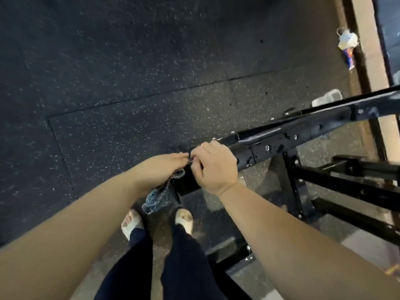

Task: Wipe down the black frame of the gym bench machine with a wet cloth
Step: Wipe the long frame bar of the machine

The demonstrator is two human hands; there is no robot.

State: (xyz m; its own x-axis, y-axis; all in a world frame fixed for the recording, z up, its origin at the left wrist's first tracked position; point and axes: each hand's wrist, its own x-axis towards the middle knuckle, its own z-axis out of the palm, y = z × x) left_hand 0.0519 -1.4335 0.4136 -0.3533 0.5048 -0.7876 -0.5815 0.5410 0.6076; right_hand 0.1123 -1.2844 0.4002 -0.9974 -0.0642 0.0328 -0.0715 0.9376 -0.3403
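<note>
Black frame bar [281, 135] runs from the hands at centre toward the upper right of the frame. Its near end is gripped by the right hand [214, 167]; the cloth [160, 195] is held against it by the left hand [160, 169], fingers curled.

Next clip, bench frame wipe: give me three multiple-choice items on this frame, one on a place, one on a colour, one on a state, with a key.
1. Where does the cloth hang?
A. below the left hand
B. on the floor by the wall
C. over the right forearm

2. What colour is the frame bar?
A. red
B. white
C. black

3. What is the right hand doing?
A. hanging idle
B. gripping the bar's near end
C. holding a bottle

Key: 1 A, cloth dangles under that hand. 2 C, glossy black metal. 3 B, fingers curl over the bar.
</note>
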